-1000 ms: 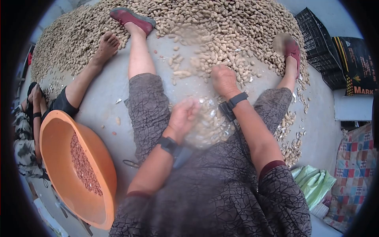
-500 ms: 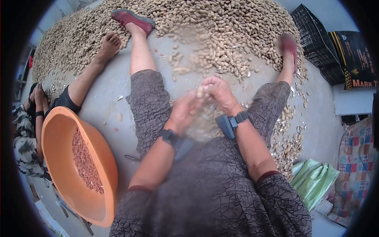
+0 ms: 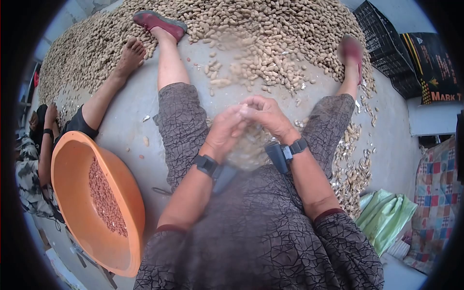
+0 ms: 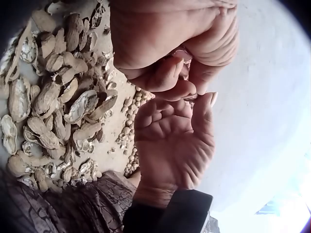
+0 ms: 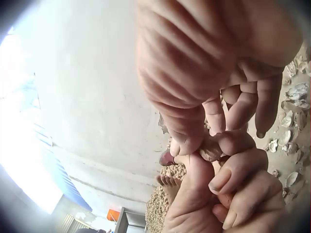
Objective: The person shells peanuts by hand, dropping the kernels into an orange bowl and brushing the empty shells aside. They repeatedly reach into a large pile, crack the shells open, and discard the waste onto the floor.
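Observation:
Both hands meet in front of the lap in the head view. My left hand (image 3: 224, 129) curls its fingers round reddish peanut kernels (image 4: 183, 54), partly hidden in its palm. My right hand (image 3: 269, 116) comes in from the other side, thumb and fingertips against the left fingertips. Between the fingertips of both hands, a pale peanut in its shell (image 5: 210, 150) is pinched in the right wrist view. Below the hands, broken peanut shells (image 4: 46, 99) lie in a heap between the legs.
A big pile of unshelled peanuts (image 3: 270, 24) spreads along the far side. At left stands an orange basin (image 3: 67, 193) with red kernels in it, beside another person's leg (image 3: 108, 82). A black crate (image 3: 386, 53) and a green sack (image 3: 384, 217) are at right.
My right hand has come back from the edge of the peanut pile towards the left hand, carrying a peanut. The two hands now touch at the fingertips. The left hand has hardly moved.

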Tool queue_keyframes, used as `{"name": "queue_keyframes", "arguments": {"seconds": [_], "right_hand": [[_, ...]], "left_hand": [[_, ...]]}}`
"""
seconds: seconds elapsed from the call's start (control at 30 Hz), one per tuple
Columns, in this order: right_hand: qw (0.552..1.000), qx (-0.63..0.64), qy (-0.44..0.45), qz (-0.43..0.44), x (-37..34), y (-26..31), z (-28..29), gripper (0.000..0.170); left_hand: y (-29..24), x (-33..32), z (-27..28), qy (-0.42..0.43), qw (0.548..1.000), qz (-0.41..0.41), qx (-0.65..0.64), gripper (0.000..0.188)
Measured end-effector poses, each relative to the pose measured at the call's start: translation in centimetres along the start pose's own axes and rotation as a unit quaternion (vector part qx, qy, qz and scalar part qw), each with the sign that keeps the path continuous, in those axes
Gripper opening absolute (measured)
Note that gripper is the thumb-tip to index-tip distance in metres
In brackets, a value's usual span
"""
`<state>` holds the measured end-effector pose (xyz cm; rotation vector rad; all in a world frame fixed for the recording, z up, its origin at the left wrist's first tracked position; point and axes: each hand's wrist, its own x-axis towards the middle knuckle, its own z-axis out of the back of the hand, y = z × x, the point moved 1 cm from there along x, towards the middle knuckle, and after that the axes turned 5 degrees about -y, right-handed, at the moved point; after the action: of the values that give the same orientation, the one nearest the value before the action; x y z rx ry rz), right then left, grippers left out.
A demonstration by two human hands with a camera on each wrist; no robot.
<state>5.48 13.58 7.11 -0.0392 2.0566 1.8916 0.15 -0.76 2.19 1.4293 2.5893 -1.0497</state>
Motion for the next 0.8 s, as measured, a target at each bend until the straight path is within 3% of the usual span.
{"name": "queue_keyframes", "arguments": {"seconds": [0.07,0.2,0.27,0.47,0.57,0.8], "right_hand": [[0.998,0.03,0.05,-0.003,-0.2,-0.2,0.2,0.03],[0.992,0.105,0.062,-0.034,-0.5,-0.3,-0.1,0.029],[0.977,0.186,0.081,-0.068,-0.8,0.1,-0.5,0.021],[0.97,0.211,0.082,-0.084,-0.4,-1.1,-0.4,0.022],[0.959,0.262,0.066,-0.084,-0.6,-1.4,-0.6,0.023],[0.965,0.246,0.042,-0.075,-0.6,-1.9,-0.6,0.024]], "left_hand": [[-0.4,-0.4,-0.8,0.022,0.999,-0.018,0.041,0.036],[-0.5,-0.6,-1.0,0.004,0.997,-0.003,0.076,0.042],[-0.6,-0.7,-1.2,0.021,0.997,-0.009,0.076,0.039],[-0.9,-1.2,-2.7,-0.033,0.991,-0.004,0.131,0.036],[0.0,-0.7,-0.8,-0.009,0.992,-0.005,0.125,0.032],[-0.1,-1.3,-1.7,0.004,0.99,-0.028,0.135,0.022]]}}
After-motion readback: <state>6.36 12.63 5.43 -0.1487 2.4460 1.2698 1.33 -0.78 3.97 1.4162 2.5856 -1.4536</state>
